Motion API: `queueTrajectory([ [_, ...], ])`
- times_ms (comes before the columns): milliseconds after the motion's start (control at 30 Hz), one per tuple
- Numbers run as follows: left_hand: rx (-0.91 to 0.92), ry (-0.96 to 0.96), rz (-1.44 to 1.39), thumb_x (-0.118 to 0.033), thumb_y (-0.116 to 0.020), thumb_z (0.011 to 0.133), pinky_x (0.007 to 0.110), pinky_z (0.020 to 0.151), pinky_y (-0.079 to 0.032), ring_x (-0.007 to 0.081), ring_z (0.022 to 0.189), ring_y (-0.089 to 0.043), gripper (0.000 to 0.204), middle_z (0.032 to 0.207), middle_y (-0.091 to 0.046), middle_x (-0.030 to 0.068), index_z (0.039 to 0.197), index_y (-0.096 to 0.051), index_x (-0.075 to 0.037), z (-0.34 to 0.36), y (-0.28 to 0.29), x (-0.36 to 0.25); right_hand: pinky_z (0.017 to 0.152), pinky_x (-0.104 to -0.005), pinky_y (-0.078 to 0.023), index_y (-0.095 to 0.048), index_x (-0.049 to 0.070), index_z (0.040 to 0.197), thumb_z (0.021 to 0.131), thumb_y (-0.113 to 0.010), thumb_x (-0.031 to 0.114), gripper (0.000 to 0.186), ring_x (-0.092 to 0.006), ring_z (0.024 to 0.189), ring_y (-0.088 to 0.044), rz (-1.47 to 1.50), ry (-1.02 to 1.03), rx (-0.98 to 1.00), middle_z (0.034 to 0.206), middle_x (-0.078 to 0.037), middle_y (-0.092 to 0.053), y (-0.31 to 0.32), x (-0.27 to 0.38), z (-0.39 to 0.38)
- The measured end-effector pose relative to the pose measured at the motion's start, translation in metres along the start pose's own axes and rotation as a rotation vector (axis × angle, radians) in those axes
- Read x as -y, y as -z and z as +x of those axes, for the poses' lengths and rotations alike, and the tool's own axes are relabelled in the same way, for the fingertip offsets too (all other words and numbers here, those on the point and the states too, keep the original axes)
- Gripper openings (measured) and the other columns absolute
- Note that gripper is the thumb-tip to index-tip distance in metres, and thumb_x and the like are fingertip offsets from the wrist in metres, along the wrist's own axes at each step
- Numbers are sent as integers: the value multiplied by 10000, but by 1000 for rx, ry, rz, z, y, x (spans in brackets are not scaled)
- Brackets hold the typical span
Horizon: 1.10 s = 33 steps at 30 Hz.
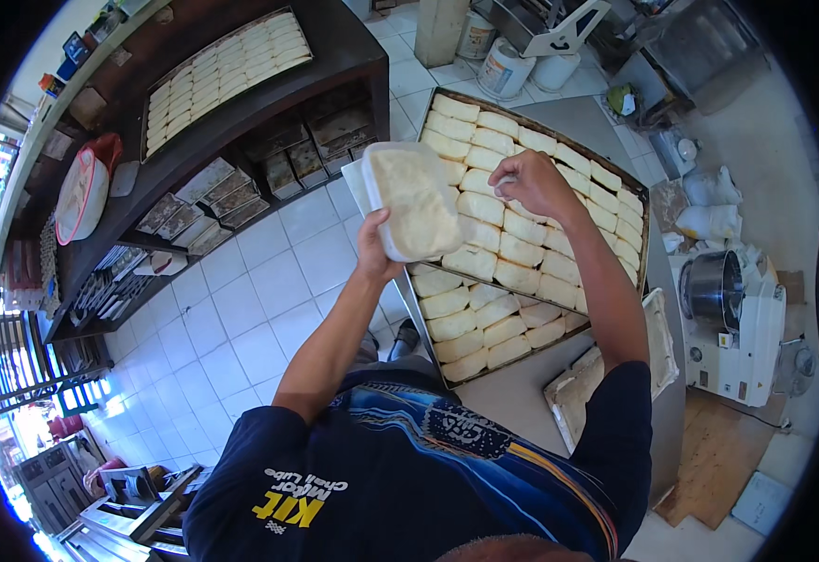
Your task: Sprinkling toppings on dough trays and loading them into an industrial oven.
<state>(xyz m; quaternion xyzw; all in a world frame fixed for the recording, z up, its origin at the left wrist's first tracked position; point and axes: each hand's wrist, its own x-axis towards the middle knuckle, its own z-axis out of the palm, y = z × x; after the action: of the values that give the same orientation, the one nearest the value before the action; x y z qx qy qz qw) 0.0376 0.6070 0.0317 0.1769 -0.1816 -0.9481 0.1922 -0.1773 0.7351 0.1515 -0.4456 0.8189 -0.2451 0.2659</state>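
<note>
My left hand (375,245) grips the side of a white plastic tub (376,192), tilted and holding a pale powder or crumb (419,201). Over the upper baking tray (644,236) hovers my right hand (533,180), its fingers drawn together in a pinch; whatever they hold is too small to make out. Rows of pale, oblong bread rolls (520,249) fill that tray. A second tray (425,330) of similar rolls (467,348) lies partly beneath it, nearer to me. The tub hangs over the upper tray's left edge and hides some rolls.
Both trays rest on a grey table (512,398), beside a floury empty-looking pan (573,398). A dark counter (353,37) at the left bears another tray of rolls (227,75). White buckets (503,70) stand behind; a mixer (742,323) stands right. Tiled floor (259,272) lies between.
</note>
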Motion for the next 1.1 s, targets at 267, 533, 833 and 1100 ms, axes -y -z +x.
queueTrajectory([
  [267, -5, -39, -21, -338, -509, 747, 424, 877, -412, 341, 1042, -504, 648, 1221, -475, 209, 1283, -365, -3, -37, 45, -27, 579, -289, -446, -664, -4, 795, 672, -594, 16, 143, -177, 553, -541, -259, 84, -189, 665, -92, -625, 17, -31, 39],
  [533, 98, -33, -123, -328, -510, 746, 443, 866, -421, 347, 1054, -498, 651, 1231, -470, 207, 1302, -356, -25, -61, 58, -38, 628, -342, -470, -672, -1, 766, 662, -572, 4, 143, -262, 592, -576, -207, 1, -225, 684, -136, -640, 35, -38, 81],
  [833, 113, -21, -145, -321, -512, 745, 443, 854, -437, 350, 1043, -509, 657, 1235, -468, 206, 1310, -347, -30, -65, 62, -35, 596, -303, -455, -659, -17, 783, 667, -559, 21, 158, -211, 576, -558, -222, -42, -262, 656, -99, -627, 46, -64, 121],
  [1100, 137, -7, -186, -309, -512, 742, 439, 844, -443, 349, 1032, -516, 660, 1238, -465, 212, 1312, -341, -24, -65, 71, -36, 650, -386, -471, -649, 1, 702, 674, -521, 3, 131, -325, 639, -591, -328, 58, -398, 691, -156, -638, 40, -93, 161],
])
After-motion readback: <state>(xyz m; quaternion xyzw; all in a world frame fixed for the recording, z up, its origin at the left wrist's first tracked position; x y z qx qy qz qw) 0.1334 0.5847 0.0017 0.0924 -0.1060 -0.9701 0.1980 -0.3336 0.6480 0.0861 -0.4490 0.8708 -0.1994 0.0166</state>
